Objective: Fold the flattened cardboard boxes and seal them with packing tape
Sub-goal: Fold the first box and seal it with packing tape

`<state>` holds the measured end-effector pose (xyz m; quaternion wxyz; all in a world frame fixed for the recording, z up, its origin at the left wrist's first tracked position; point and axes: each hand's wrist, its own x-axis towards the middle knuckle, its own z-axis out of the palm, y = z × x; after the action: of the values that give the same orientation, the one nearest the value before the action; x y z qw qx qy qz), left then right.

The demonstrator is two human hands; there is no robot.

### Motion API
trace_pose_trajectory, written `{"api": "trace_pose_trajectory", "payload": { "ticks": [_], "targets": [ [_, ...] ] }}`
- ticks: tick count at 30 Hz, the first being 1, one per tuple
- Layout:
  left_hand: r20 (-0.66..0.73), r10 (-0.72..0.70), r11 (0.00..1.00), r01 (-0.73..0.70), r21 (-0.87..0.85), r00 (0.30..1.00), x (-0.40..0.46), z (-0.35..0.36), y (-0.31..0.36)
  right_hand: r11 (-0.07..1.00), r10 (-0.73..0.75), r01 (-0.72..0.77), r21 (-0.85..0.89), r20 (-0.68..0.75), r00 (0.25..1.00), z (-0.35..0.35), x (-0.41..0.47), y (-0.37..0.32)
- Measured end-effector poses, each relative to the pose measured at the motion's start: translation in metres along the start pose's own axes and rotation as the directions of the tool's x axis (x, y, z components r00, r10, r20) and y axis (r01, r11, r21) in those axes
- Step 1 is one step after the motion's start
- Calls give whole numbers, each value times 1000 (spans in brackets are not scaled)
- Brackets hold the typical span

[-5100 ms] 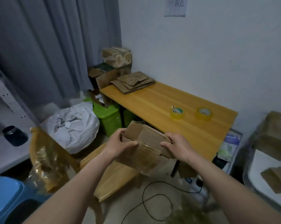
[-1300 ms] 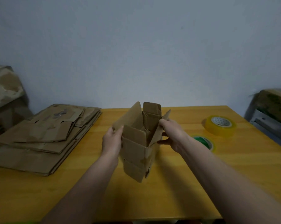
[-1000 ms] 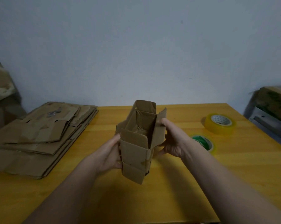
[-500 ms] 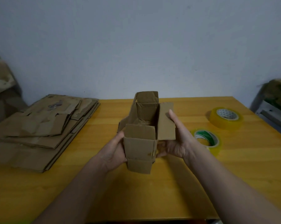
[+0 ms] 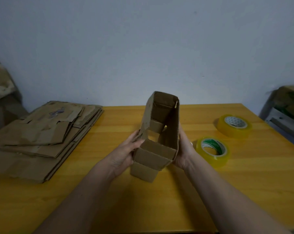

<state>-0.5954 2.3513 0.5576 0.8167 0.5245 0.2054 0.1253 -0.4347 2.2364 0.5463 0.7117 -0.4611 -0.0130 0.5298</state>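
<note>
A small packing room: a bare wall (image 5: 142, 48) behind a wooden table (image 5: 244, 183), flattened boxes (image 5: 41, 135) stacked at nine o'clock, two tape rolls (image 5: 213, 150) at three o'clock.

Plain brown corrugated cardboard box (image 5: 157, 150); brown stack of flattened cardboard boxes (image 5: 41, 141), a faint purple mark on top; honey-yellow wooden table (image 5: 244, 183); two yellow-tinted tape rolls, green-and-white-cored near roll (image 5: 213, 152), white dot-patterned-cored far roll (image 5: 234, 125); pale grey wall (image 5: 142, 48).
</note>
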Motion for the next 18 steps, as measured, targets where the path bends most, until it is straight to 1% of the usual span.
{"api": "trace_pose_trajectory", "payload": {
  "ticks": [4, 7, 10, 12, 15, 18],
  "targets": [
    [13, -9, 999, 9, -31, 1000, -1, 1, 6, 1000, 22, -22, -5, 41, 999, -1, 2, 7],
    [37, -26, 998, 28, -64, 999, -4, 3, 6, 998, 33, -35, 44, 52, 998, -2, 2, 7],
    [43, -27, 987, 34, -159, 999, -8, 7, 7, 999, -18, 22, 47, -66, 998, -3, 4, 5],
    [32, -28, 984, 33, -174, 999, -11, 8, 9, 995, -46, 55, 83, -110, 993, -6, 5, 4],
    [48, -29, 989, 36, -144, 998, -15, 8, 11, 979, -62, 79, 190, -93, 994, -13, 3, 3],
    [50, -28, 989, 35, -146, 998, -17, 6, 12, 969, -139, 149, 196, -64, 988, -22, 2, 5]
  ]
}}
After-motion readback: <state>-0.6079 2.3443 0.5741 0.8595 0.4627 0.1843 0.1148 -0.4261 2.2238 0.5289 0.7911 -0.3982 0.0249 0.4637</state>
